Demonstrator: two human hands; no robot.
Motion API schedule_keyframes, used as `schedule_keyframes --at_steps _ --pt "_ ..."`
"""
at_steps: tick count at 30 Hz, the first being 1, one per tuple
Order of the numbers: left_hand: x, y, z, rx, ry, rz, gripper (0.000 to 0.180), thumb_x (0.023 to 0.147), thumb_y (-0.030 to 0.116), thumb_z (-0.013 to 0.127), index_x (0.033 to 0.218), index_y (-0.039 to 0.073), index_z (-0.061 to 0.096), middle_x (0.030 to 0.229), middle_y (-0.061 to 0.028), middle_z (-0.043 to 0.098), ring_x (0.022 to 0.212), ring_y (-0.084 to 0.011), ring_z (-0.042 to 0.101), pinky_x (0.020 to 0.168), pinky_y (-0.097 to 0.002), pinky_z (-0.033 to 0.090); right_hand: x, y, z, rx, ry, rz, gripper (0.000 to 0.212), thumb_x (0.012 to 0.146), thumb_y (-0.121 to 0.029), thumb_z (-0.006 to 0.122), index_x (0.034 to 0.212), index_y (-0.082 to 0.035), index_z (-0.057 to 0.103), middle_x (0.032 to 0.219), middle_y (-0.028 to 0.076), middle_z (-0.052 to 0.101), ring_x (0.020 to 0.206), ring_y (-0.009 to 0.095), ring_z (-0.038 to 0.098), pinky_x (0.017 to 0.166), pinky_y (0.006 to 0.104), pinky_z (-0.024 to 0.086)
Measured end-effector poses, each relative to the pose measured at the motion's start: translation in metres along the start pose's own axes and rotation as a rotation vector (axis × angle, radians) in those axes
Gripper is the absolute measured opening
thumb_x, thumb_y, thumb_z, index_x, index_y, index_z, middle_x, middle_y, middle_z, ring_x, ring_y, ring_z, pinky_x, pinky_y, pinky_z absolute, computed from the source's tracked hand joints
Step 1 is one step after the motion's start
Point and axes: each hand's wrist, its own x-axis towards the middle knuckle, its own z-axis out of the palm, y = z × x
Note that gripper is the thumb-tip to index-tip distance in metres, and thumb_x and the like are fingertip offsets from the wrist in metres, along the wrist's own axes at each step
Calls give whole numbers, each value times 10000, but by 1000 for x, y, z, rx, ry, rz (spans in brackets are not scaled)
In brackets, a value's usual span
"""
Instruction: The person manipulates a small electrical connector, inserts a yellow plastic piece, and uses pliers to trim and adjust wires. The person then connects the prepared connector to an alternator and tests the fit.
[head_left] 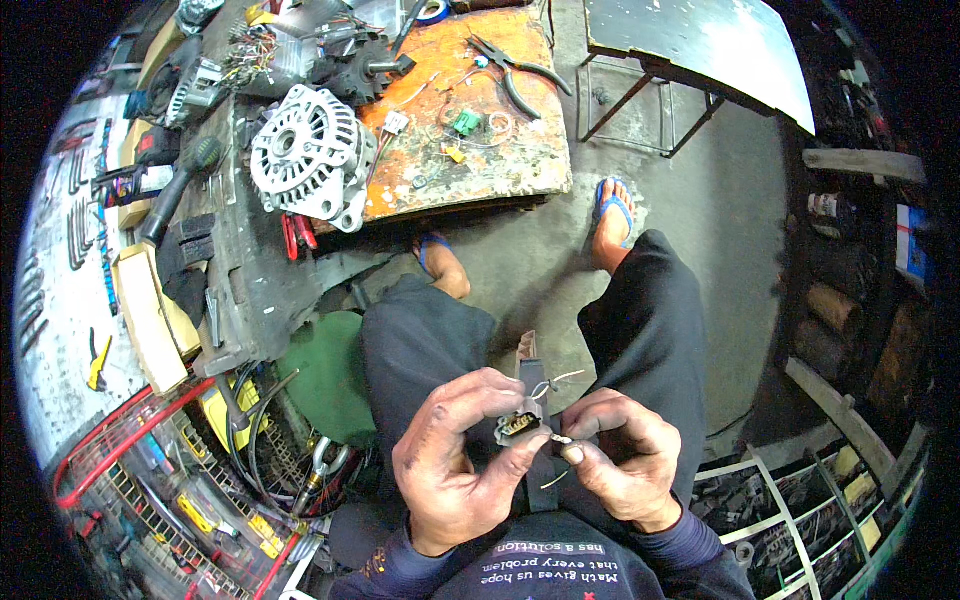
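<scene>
Over my lap, my left hand (455, 460) grips a small grey electrical connector (504, 430) between thumb and fingers. Its open face shows brassy metal inside. Close beside it, the thumb and forefinger of my right hand (632, 455) pinch a small metal wire terminal (562, 438). My left thumb tip nearly meets that terminal; whether they touch I cannot tell. A thin pale wire (545, 386) curls above the connector, and another pale wire end (553, 481) shows below my fingers. Beyond my hands, between my knees, is a dark strip with a brownish end (527, 346).
A worn orange board (420, 185) on the bench ahead carries pliers (512, 80), a green connector (466, 122) and loose wires. An alternator (300, 150) stands at its left edge. A metal-topped table (700, 40) is far right; a red-framed rack (130, 410) stands at left.
</scene>
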Motion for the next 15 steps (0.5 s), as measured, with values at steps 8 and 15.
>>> schedule_keyframes --at_steps 8,15 --pt "7 2 -7 234 -79 174 354 822 80 921 1078 -36 705 1078 -202 722 1017 -276 715 900 -377 582 -3 6 -2 50 22 62 163 847 -31 814 952 29 705 987 160 742 914 238 710 848 350 555" --pt "7 -1 -9 230 -77 162 360 831 98 921 1088 -31 704 1090 -201 722 1016 -272 717 899 -373 583 -1 5 0 77 9 69 165 853 -38 819 953 29 706 986 168 737 915 249 709 842 354 556"
